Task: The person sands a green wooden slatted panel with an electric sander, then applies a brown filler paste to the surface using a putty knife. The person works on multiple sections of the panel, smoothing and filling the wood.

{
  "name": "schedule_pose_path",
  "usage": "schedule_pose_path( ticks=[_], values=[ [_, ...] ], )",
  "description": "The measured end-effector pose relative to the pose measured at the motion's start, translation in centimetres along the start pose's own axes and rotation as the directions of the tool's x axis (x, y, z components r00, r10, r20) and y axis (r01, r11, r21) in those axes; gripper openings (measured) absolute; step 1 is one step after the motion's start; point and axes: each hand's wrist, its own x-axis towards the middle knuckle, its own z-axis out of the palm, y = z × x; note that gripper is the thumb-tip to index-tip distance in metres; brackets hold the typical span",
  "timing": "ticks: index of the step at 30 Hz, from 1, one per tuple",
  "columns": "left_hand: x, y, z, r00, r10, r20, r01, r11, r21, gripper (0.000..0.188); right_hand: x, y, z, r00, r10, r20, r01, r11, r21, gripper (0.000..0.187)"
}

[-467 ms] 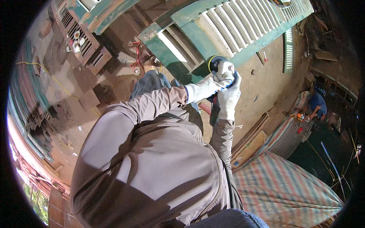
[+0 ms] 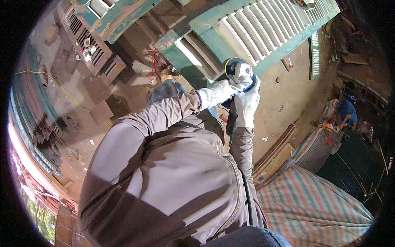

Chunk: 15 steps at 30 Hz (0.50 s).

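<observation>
My gloved left hand (image 2: 216, 94) and gloved right hand (image 2: 247, 105) are both closed around an angle grinder (image 2: 243, 74). The left grips its near left side; the right wraps the rear body, beside a dark cord or sleeve. Its round disc (image 2: 232, 67), rimmed in yellow, lies at the near edge of a green louvred shutter (image 2: 263, 61). Whether the disc touches the wood cannot be made out. Bare whitish slats run along the shutter, with a wider-gapped louvred section at its left end.
More louvred panels (image 2: 108, 24) lie at upper left. A yellow cord (image 2: 61, 86) crosses the dirt floor, and red cable (image 2: 154, 68) lies by my foot. A striped tarp (image 2: 304, 201) spreads at lower right. Another person (image 2: 347, 113) in blue crouches at far right.
The view has shifted slightly, so the surroundings sit a little to the right. The grinder's head has tilted slightly between my hands, which keep their hold.
</observation>
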Motion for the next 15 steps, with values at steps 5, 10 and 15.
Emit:
schedule_pose_path(
  ticks=[5,10,15],
  values=[
    [-4.0,7.7,-2.1,0.99,-0.115,-0.077,0.082,0.936,-0.342,0.015,1.9,-3.6,2.0,0.999,-0.035,0.041,0.036,0.999,-0.023,0.071],
    [-2.6,6.7,-7.0,0.963,0.23,-0.138,-0.262,0.919,-0.296,0.028,4.0,-7.8,4.8,0.991,-0.122,0.052,0.128,0.984,-0.123,0.057],
    [0.9,3.2,-11.6,0.988,-0.059,-0.145,0.015,0.959,-0.284,0.028,4.8,-9.7,5.5,0.997,-0.033,0.075,0.042,0.992,-0.119,0.053]
  ],
)
